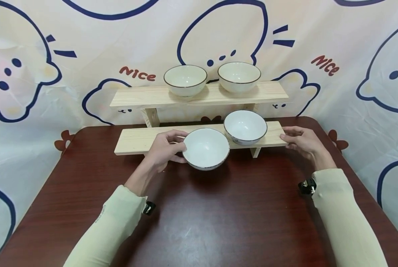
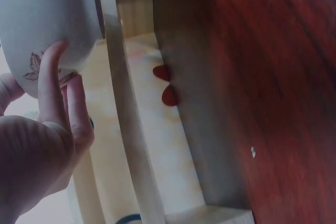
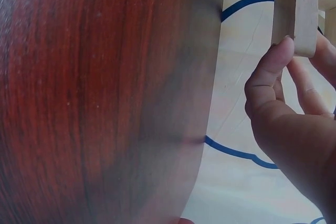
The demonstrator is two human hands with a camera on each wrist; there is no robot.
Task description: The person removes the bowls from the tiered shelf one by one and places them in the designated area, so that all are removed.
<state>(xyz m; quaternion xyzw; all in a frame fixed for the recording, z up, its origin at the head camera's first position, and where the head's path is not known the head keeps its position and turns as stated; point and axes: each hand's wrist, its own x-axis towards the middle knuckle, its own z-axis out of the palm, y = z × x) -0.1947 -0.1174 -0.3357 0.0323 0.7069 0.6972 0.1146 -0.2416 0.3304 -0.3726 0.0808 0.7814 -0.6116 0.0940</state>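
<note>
My left hand [image 1: 165,149] grips the left side of a white bowl [image 1: 206,148] with a dark rim. That bowl is held at the front edge of the lower wooden shelf [image 1: 135,139], partly out over the table. In the left wrist view the bowl's outer wall [image 2: 47,19] carries a brown leaf print, and fingers lie against it. A second white bowl [image 1: 245,127] stands on the lower shelf, just right of the held one. My right hand [image 1: 304,144] pinches the shelf's right end; in the right wrist view its thumb [image 3: 273,64] presses the board's edge.
Two cream bowls, a left one [image 1: 185,79] and a right one [image 1: 239,76], sit on the upper shelf [image 1: 139,95]. The rack stands at the back of a dark red-brown table [image 1: 199,215]. A cartoon-printed cloth [image 1: 85,44] hangs behind and along the sides.
</note>
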